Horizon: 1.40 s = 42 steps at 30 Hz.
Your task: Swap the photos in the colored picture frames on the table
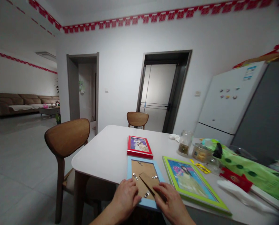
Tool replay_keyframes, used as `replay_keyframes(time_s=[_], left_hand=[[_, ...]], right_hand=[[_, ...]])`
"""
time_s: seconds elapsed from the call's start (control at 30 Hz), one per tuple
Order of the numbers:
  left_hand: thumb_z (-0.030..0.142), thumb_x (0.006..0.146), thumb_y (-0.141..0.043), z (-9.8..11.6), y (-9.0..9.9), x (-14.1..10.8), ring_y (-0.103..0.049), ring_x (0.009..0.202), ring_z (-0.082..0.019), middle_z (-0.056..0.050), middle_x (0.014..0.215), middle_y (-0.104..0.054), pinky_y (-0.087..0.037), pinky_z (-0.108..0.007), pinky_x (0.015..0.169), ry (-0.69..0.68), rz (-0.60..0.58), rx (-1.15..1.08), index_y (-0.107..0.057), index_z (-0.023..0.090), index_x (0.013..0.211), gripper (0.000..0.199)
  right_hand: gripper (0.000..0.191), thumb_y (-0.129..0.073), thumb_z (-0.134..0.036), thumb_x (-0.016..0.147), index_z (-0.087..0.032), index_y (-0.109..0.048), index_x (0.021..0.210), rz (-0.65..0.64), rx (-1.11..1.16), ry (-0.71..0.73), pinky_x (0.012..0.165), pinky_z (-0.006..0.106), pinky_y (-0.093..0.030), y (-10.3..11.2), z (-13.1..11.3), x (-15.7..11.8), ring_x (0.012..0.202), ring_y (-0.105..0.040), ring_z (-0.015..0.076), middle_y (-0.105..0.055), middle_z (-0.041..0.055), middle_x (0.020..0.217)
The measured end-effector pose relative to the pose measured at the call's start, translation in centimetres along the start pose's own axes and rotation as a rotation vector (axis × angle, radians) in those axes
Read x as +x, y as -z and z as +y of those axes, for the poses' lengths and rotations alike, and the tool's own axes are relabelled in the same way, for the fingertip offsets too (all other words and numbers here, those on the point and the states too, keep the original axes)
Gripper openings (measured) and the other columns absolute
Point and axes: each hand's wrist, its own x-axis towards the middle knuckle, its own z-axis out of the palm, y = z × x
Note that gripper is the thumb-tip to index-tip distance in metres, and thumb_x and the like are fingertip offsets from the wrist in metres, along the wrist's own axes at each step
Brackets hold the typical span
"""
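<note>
A light-blue picture frame (142,161) lies face down at the table's near edge. Its brown backing board (137,166) shows, with several metal clips and a dark stand leg (146,182) slanting across it. My left hand (127,194) grips the frame's near left side, fingers bent over the edge and thumb on the lower rim. At the near right side, my right hand (169,200) is closed around the border, with its fingertips beside the stand leg's lower end. Part of the lower right corner is hidden by that hand.
Behind it sits a red photo frame (139,154). To the right lie a green photo frame (214,204), a glass jar (186,139), a lidded container (201,152) and a green bag (251,168). Wooden chairs (69,137) stand left and behind the white table (102,153).
</note>
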Motion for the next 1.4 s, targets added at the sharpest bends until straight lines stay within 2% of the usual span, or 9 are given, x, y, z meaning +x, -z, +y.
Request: replay_keyframes(time_s=[0.2,0.47,0.7,0.87,1.0,1.1,1.23,1.33,1.4], left_hand=[[0.039,0.069,-0.06,-0.2,0.1,-0.8,-0.03,0.117,-0.023,-0.005,0.124,-0.041,-0.018,-0.041,0.098,-0.034,-0.061,-0.053,-0.046,0.022,0.104,0.041],[0.032,0.067,-0.062,-0.1,0.6,-0.6,-0.04,0.109,-0.019,-0.005,0.115,-0.049,-0.027,-0.028,0.094,-0.018,-0.08,-0.041,-0.05,0.019,0.094,0.033],[0.034,0.069,-0.057,0.3,0.9,-0.7,-0.043,0.106,-0.019,-0.005,0.115,-0.049,-0.031,-0.028,0.091,0.014,-0.078,-0.023,-0.048,0.019,0.099,0.034],[0.033,0.07,-0.056,0.3,1.0,-0.8,-0.044,0.105,-0.02,-0.005,0.115,-0.049,-0.033,-0.028,0.09,0.015,-0.06,-0.037,-0.049,0.019,0.097,0.032],[0.033,0.07,-0.057,0.1,0.9,-1.0,-0.043,0.106,-0.019,-0.006,0.116,-0.049,-0.032,-0.028,0.092,-0.002,-0.069,-0.031,-0.047,0.018,0.101,0.036],[0.033,0.069,-0.058,0.0,0.7,-1.0,-0.042,0.108,-0.019,-0.006,0.116,-0.048,-0.03,-0.027,0.093,-0.004,-0.072,-0.009,-0.048,0.017,0.1,0.036],[0.032,0.068,-0.059,-0.1,0.7,-0.9,-0.044,0.103,-0.019,-0.004,0.112,-0.05,-0.031,-0.026,0.091,-0.005,-0.069,0.0,-0.047,0.018,0.099,0.036],[0.031,0.067,-0.06,-0.1,0.8,-0.9,-0.046,0.099,-0.018,-0.002,0.107,-0.051,-0.034,-0.025,0.087,-0.016,-0.056,-0.022,-0.047,0.02,0.096,0.034],[0.031,0.068,-0.06,-0.2,0.9,-1.0,-0.046,0.099,-0.018,-0.002,0.108,-0.051,-0.034,-0.025,0.088,-0.02,-0.052,-0.033,-0.047,0.02,0.094,0.031]], right_hand=[[0.028,-0.043,-0.031,0.075,-0.023,-0.063,0.092,-0.037,-0.048,0.033,0.085,0.032,-0.034,0.7,0.1,0.6,0.095,-0.047,0.0216,-0.057,0.0078,0.099],[0.03,-0.036,-0.02,0.077,-0.018,-0.064,0.086,-0.063,-0.225,-0.06,0.076,0.026,-0.035,0.5,1.6,4.9,0.081,-0.049,0.0171,-0.054,0.0078,0.084],[0.029,-0.035,-0.017,0.074,-0.015,-0.064,0.074,-0.129,-0.163,-0.031,0.078,0.022,-0.034,0.3,1.8,4.8,0.08,-0.05,0.0142,-0.05,0.0066,0.085],[0.031,-0.034,-0.018,0.075,-0.015,-0.064,0.077,-0.143,-0.176,-0.029,0.078,0.022,-0.035,0.8,1.8,4.2,0.08,-0.05,0.0141,-0.051,0.0067,0.085],[0.03,-0.038,-0.018,0.074,-0.015,-0.062,0.091,-0.062,-0.224,-0.011,0.082,0.026,-0.032,0.8,0.5,4.2,0.09,-0.048,0.0185,-0.054,0.0095,0.094],[0.031,-0.037,-0.021,0.077,-0.017,-0.061,0.097,-0.084,-0.117,0.078,0.081,0.025,-0.032,-0.1,-1.9,4.8,0.091,-0.047,0.0175,-0.056,0.0085,0.096],[0.029,-0.036,-0.023,0.079,-0.018,-0.064,0.084,-0.156,-0.048,0.18,0.075,0.024,-0.033,-1.8,-4.7,5.9,0.083,-0.048,0.0157,-0.058,0.0064,0.084],[0.03,-0.037,-0.023,0.079,-0.018,-0.065,0.071,-0.179,-0.074,0.213,0.073,0.024,-0.032,-2.6,-5.3,6.3,0.081,-0.048,0.0157,-0.059,0.0057,0.078],[0.03,-0.037,-0.022,0.08,-0.019,-0.065,0.073,-0.171,-0.058,0.224,0.073,0.024,-0.032,-2.8,-5.2,6.2,0.082,-0.047,0.0155,-0.06,0.005,0.08]])
